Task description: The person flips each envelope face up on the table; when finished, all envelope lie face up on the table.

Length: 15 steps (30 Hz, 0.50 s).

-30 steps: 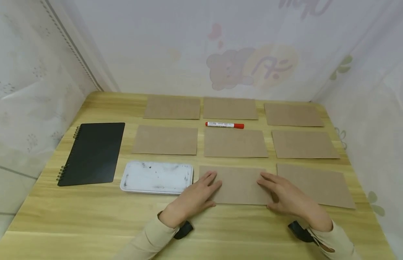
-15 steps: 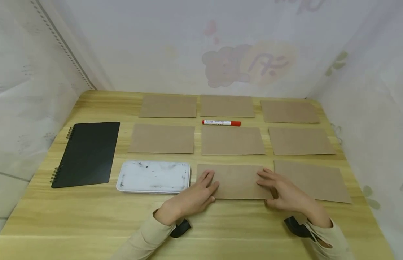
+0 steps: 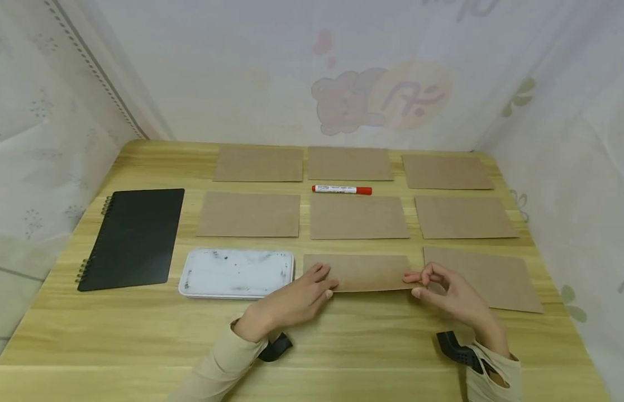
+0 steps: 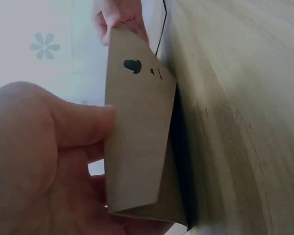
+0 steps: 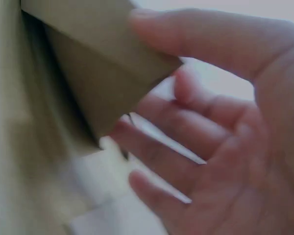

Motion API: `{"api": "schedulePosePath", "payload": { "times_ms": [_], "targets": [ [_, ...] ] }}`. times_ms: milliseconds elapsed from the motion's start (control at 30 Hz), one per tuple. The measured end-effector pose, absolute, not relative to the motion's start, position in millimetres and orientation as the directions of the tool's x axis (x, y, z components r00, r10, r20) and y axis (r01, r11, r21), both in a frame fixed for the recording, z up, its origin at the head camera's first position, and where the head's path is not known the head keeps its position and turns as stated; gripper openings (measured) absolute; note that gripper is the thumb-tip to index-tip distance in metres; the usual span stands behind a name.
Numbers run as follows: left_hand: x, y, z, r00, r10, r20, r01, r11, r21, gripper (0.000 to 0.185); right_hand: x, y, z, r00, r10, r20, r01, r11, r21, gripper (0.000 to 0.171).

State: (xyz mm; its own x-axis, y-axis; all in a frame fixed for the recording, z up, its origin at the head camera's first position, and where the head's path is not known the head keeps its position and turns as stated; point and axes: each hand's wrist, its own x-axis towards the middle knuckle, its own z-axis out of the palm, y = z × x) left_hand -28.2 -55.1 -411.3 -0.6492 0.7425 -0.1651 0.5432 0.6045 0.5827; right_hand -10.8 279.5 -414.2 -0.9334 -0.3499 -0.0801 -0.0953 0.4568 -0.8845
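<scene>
Both hands hold a brown folded kraft-paper card (image 3: 369,271) in the front row, its near edge raised toward me. My left hand (image 3: 303,295) pinches the left end, thumb on the near face and fingers over the top. At the right end, my right hand (image 3: 455,293) pinches the near corner between thumb and fingers. Black printed marks (image 4: 132,66) show on the card's near face in the left wrist view, with a second panel behind it. The right wrist view is blurred, but the right thumb (image 5: 161,32) lies on the card there.
Several similar brown cards lie in rows, including one at right (image 3: 492,282) and one in the middle (image 3: 359,218). A red-capped marker (image 3: 342,190) lies between rows. Left are a smudged white flat case (image 3: 236,272) and a black spiral notebook (image 3: 136,237). Printed curtains surround the wooden table (image 3: 156,346).
The card lay flat under both hands; now its near edge is lifted and tipped away from me. My right fingers have curled from resting on it to pinching its corner. The view shifted slightly.
</scene>
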Motion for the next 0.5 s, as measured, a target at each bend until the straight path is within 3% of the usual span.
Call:
{"api": "schedulePosePath", "payload": {
  "times_ms": [233,433,500],
  "targets": [
    [-35.0,-55.8,-412.4,-0.704,0.709,-0.045,0.526,0.562,0.638,0.025,-8.8,262.6,-424.0,-0.966,-0.150,0.213,-0.252,0.341,-0.905,0.030],
    [-37.7,-56.1,-412.8,-0.739,0.673,0.000,0.493,0.541,0.681,0.020,-8.9,241.8,-412.9,-0.848,-0.116,0.517,-0.526,0.307,-0.793,0.020],
    [-37.9,-55.2,-413.2,-0.750,0.661,0.009,0.489,0.546,0.680,0.023,-8.2,237.0,-409.1,-0.810,-0.136,0.570,-0.579,0.331,-0.745,0.026]
  ]
}}
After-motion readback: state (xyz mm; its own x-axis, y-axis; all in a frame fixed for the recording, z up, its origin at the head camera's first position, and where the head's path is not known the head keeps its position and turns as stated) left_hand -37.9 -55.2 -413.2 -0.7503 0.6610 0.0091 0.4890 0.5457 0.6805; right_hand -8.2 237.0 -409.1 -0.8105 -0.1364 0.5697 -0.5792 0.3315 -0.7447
